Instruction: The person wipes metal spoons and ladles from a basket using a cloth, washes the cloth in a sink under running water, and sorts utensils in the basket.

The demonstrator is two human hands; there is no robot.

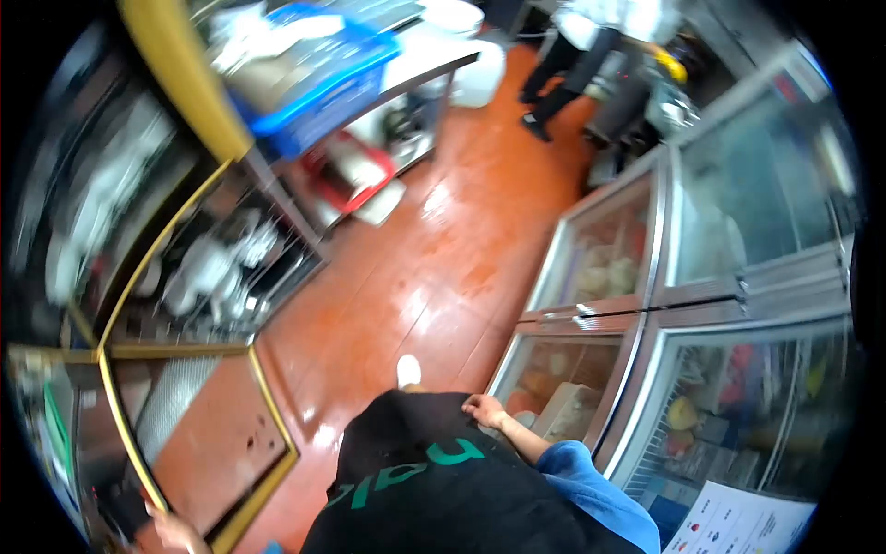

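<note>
My right hand [485, 412] hangs at the front of my black apron [415, 462] with green lettering, its fingers loosely bent and slightly apart. Nothing shows in it. Just to its right stand the glass-doored fridges [563, 369], with food on the shelves behind the panes. At the lower left edge, my left hand [175, 532] is partly cut off and blurred. It is close to the yellow-edged frame [138, 452] of a cabinet; whether it touches the frame I cannot tell.
Wet red floor [415, 277] runs ahead between the fridges and the left shelving. A blue basket [318, 115] sits on a metal table, with a red crate [355, 175] below. A person [577, 55] stands at the far end. A printed sheet [738, 526] is at lower right.
</note>
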